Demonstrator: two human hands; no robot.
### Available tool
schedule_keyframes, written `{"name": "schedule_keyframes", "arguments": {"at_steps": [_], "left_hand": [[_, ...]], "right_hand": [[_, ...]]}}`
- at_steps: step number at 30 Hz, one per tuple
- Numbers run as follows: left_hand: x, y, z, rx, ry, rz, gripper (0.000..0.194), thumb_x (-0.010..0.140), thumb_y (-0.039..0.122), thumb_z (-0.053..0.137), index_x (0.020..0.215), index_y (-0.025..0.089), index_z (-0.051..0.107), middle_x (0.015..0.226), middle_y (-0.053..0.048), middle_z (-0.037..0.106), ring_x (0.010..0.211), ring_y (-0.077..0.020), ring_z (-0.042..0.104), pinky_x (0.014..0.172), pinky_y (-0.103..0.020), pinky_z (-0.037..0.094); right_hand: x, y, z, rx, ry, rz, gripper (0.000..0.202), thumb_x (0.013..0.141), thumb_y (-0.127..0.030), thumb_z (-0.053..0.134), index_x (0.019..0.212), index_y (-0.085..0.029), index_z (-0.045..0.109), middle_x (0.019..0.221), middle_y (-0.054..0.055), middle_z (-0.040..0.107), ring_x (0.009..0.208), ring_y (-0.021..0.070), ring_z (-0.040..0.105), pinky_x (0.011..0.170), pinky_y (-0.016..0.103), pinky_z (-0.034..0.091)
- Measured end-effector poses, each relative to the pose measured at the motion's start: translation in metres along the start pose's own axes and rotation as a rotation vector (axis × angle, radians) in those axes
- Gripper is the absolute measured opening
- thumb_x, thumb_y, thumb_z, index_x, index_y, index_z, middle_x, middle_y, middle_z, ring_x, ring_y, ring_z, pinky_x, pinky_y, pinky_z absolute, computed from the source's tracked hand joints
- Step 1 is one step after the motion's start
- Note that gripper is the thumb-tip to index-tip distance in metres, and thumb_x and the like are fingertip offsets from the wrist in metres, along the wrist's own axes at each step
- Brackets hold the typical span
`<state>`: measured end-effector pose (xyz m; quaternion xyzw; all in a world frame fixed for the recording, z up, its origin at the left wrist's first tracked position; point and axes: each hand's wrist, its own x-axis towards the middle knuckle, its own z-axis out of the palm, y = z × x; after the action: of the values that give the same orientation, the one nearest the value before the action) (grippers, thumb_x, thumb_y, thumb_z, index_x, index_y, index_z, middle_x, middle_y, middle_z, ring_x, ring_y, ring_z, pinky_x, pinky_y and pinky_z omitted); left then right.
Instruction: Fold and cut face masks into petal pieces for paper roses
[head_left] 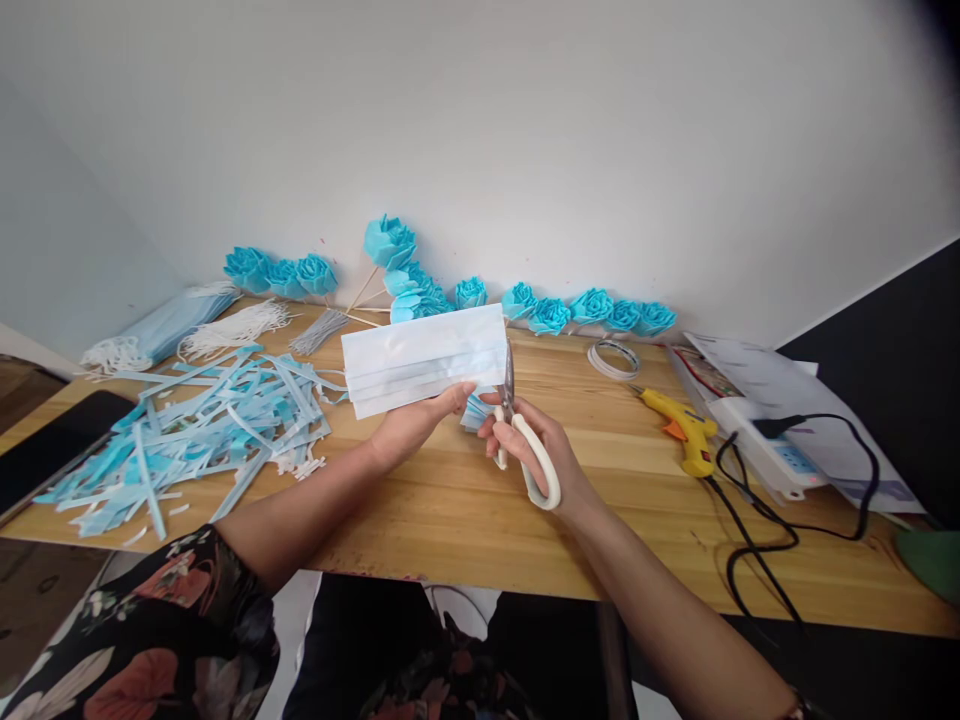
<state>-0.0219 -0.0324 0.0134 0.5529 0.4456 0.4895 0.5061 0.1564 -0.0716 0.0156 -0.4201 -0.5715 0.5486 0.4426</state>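
A pale blue pleated face mask [424, 355] is pinched in my left hand [424, 420], its thumb on the lower edge. My right hand [544, 450] is closed round the white handles of a pair of scissors [536, 460]. The scissor blades stand upright along the mask's right edge; whether they grip the material I cannot make out. Below the mask, partly hidden by my hands, some folded blue mask pieces [474, 412] lie on the wooden table [420, 520].
Cut blue strips [217, 430] are heaped at the left, near a black phone [56, 450] and stacked masks [165, 325]. Blue fabric flowers [551, 315] line the wall. At right are a tape roll [613, 358], yellow glue gun [686, 430] and power strip [780, 455] with trailing cords.
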Motion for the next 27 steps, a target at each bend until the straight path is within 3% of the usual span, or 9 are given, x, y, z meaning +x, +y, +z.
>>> {"name": "schedule_keyframes", "arguments": {"at_steps": [11,27], "left_hand": [[-0.0007,0.0028,0.0020,0.008,0.046,0.052,0.032,0.076,0.043,0.069,0.055,0.022,0.057,0.068,-0.005,0.063,0.070,-0.0211,0.056,0.076,-0.034,0.047],[-0.0026,0.0042,0.0018,-0.016,-0.024,-0.060,0.036,0.077,0.046,0.067,0.055,0.021,0.054,0.078,-0.005,0.065,0.082,-0.0227,0.059,0.083,-0.036,0.047]], "right_hand": [[0.0010,0.0031,-0.0008,-0.067,-0.018,-0.007,0.042,0.082,-0.048,0.063,0.116,-0.023,0.060,0.084,0.001,0.056,0.068,0.0136,0.053,0.062,0.029,0.048],[0.0009,0.0010,-0.0007,-0.076,-0.011,0.009,0.042,0.083,-0.048,0.062,0.114,-0.020,0.062,0.077,0.000,0.055,0.059,0.0119,0.053,0.055,0.028,0.043]]}}
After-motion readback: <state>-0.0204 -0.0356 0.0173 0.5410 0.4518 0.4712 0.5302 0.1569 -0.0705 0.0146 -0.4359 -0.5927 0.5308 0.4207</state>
